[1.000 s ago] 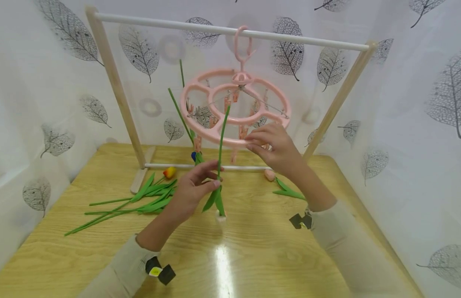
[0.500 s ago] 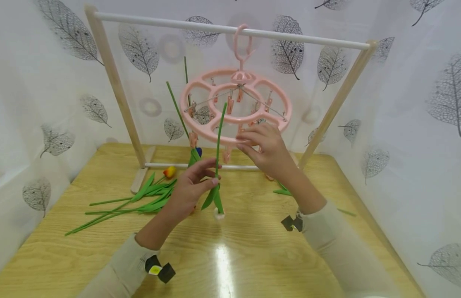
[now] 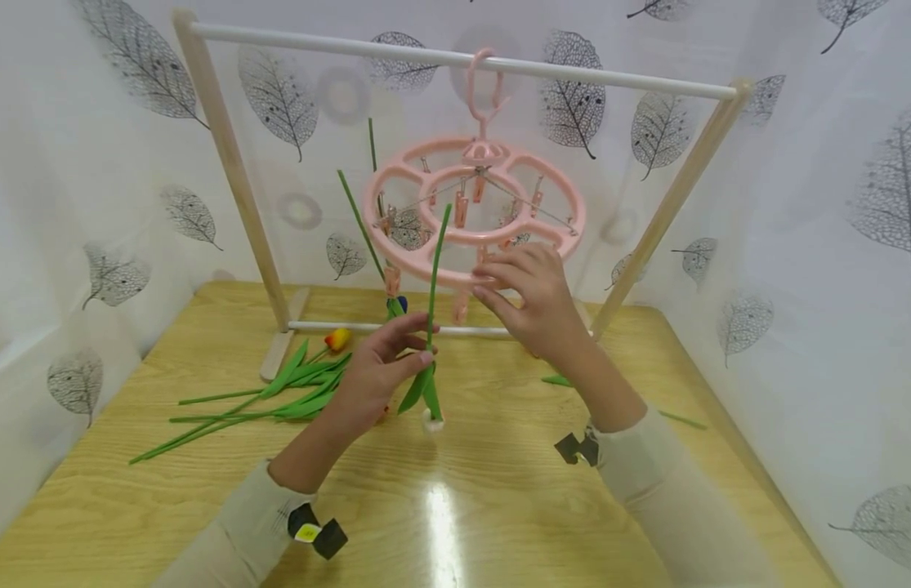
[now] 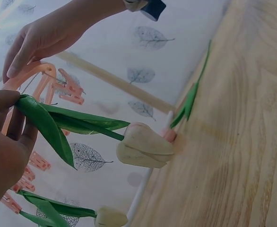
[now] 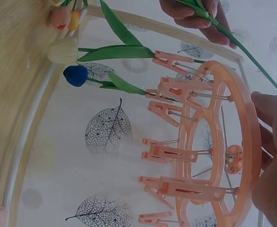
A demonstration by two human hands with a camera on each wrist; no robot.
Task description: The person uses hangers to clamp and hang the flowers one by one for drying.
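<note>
My left hand point(image 3: 374, 371) pinches the green stem of a white artificial tulip point(image 4: 145, 145), held head down in front of the hanger. Its stem point(image 3: 436, 269) points up past the hanger's near rim. My right hand point(image 3: 532, 294) grips the near rim of the round pink clip hanger point(image 5: 252, 127), thumb below and fingers above. Pink clothespins point(image 5: 193, 188) dangle from the ring. At the hanger's left, clips hold a second white tulip point(image 5: 63, 50) and a blue tulip point(image 5: 75, 75), both upside down.
The hanger hooks over the white bar point(image 3: 315, 43) of a wooden-post rack point(image 3: 234, 180). Several tulips point(image 3: 308, 400) lie on the wooden table point(image 3: 536, 506) at left. One pink tulip point(image 4: 169, 135) lies at right, partly behind my right arm. A leaf-print curtain point(image 3: 815, 343) surrounds the table.
My right hand has shifted slightly left on the rim, and the hanger has turned a little, its clips swinging. My left hand and its tulip have hardly moved.
</note>
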